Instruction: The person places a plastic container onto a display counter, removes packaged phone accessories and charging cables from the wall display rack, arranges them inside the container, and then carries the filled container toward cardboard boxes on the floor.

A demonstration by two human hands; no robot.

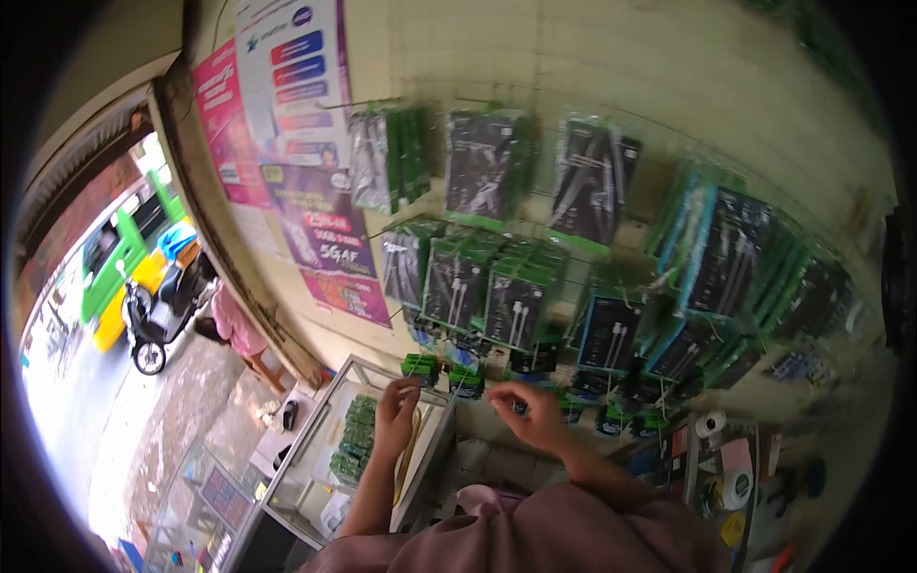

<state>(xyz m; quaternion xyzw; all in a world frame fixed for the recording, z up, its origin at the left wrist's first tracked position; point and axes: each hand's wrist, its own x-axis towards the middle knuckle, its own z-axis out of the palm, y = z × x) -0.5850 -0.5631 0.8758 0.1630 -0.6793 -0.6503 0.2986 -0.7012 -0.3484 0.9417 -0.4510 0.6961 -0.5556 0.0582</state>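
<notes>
My left hand (394,416) is raised over the glass case, its thumb and fingers apart, with the fingertips close to a small green packet (418,370) on the wall rack. To its right, my right hand (531,414) points left with bent, parted fingers and nothing visible in it. Between the hands hangs another small green packet (466,383). Above them are bagged cable packs (517,310) in black and green. Whether either hand touches a packet cannot be made out.
Stacked green packets (354,441) lie in the glass case (294,460). More packs (731,250) hang at the right, above a shelf with white rolls (736,488). Posters (320,229) cover the left wall. Through the doorway are a scooter (158,315) and a person in pink (236,323).
</notes>
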